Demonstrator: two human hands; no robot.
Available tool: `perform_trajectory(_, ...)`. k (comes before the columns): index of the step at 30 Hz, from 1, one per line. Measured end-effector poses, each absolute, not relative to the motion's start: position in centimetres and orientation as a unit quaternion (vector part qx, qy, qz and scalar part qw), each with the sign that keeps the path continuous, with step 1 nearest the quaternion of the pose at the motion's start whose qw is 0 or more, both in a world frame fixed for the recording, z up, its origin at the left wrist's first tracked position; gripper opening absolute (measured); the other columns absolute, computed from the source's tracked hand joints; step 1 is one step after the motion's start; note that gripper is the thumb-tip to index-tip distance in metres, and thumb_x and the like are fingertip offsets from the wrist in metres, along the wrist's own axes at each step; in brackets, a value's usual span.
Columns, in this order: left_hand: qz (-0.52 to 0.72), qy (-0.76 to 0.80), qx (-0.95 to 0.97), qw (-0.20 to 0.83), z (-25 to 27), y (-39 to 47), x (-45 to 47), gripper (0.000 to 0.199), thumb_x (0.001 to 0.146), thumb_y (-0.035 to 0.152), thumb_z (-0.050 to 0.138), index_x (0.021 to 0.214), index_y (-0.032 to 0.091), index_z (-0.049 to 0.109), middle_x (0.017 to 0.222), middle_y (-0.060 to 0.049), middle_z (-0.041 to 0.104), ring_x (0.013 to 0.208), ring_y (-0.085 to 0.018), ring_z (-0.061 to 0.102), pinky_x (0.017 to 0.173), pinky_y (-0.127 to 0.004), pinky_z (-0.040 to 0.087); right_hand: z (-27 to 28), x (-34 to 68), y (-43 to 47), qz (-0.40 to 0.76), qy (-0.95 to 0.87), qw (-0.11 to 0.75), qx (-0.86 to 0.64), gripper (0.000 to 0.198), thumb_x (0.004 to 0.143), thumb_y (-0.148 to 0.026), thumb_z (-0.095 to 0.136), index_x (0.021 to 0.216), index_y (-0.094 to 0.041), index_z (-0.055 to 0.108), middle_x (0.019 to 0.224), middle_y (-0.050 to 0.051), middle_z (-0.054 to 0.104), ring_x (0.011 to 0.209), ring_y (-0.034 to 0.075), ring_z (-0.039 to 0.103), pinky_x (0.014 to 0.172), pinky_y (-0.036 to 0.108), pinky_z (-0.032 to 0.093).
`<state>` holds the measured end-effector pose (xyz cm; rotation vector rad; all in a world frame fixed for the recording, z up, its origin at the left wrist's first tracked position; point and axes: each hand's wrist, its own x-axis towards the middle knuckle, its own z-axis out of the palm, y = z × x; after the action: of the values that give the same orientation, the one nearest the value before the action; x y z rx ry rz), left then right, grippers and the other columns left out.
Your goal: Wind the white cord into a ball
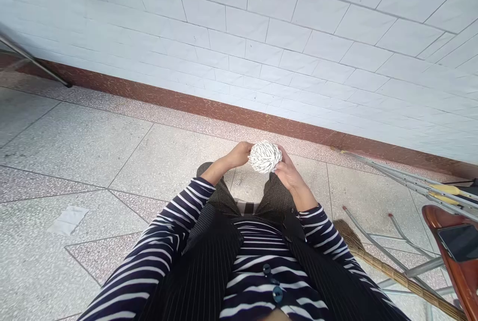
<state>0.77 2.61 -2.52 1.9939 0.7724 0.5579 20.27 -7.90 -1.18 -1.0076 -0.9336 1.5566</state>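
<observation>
A ball of white cord with dark flecks [264, 157] is held up in front of my knees. From its left side my left hand [241, 154] grips it, the fingertips partly hidden at the ball's edge. My right hand [288, 171] wraps round its right side, thumb toward me and fingers behind. The strands look wound in several directions over the ball. Both hands touch it at once, above my dark trousers [274, 194].
A tiled wall [231, 47] stands ahead. To the right are crutches [411, 179], a broom [396, 276] and a folding stool [440, 216] with a phone [461, 241] on its seat. White paper [70, 219] lies on the floor at left, and a metal leg [37, 62] meets the floor beyond.
</observation>
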Motion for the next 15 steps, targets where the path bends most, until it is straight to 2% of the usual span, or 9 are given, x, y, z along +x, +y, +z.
perform_trajectory(3, 0.239, 0.343, 0.793, 0.443, -3.3, 1.4, 1.1, 0.018, 0.077, 0.013, 0.056, 0.064, 0.008, 0.068, 0.069, -0.003, 0.07, 0.069, -0.016, 0.062, 0.068, -0.022, 0.046, -0.4, 20.6, -8.1, 0.617, -0.484, 0.45, -0.427, 0.079, 0.076, -0.037, 0.076, 0.148, -0.039, 0.043, 0.161, 0.002, 0.037, 0.144, 0.033, 0.04, 0.114, 0.051, 0.039)
perform_trajectory(7, 0.247, 0.35, 0.784, 0.449, -3.4, 1.3, 1.0, 0.014, 0.074, 0.012, 0.056, 0.068, 0.008, 0.069, 0.07, -0.001, 0.07, 0.069, -0.015, 0.061, 0.065, -0.021, 0.045, 0.5, 21.1, -8.2, 0.604, -0.536, 0.414, -0.419, 0.09, 0.079, -0.042, 0.076, 0.157, -0.041, 0.03, 0.167, 0.001, 0.026, 0.151, 0.033, 0.029, 0.119, 0.052, 0.032)
perform_trajectory(11, 0.251, 0.343, 0.775, 0.468, -3.2, 1.3, 1.0, 0.014, 0.074, 0.014, 0.057, 0.069, 0.009, 0.068, 0.067, -0.001, 0.069, 0.065, -0.013, 0.058, 0.061, -0.02, 0.042, 1.0, 21.6, -7.9, 0.608, -0.557, 0.383, -0.417, 0.091, 0.072, -0.037, 0.083, 0.152, -0.039, 0.04, 0.162, 0.003, 0.034, 0.148, 0.036, 0.034, 0.116, 0.052, 0.036)
perform_trajectory(15, 0.249, 0.338, 0.756, 0.502, -3.8, 1.0, 0.9, 0.016, 0.076, 0.018, 0.056, 0.071, 0.009, 0.069, 0.068, -0.001, 0.068, 0.066, -0.014, 0.059, 0.063, -0.02, 0.043, 1.3, 21.6, -8.0, 0.599, -0.591, 0.35, -0.412, 0.094, 0.066, -0.029, 0.087, 0.149, -0.038, 0.045, 0.157, 0.003, 0.04, 0.144, 0.035, 0.038, 0.117, 0.051, 0.034)
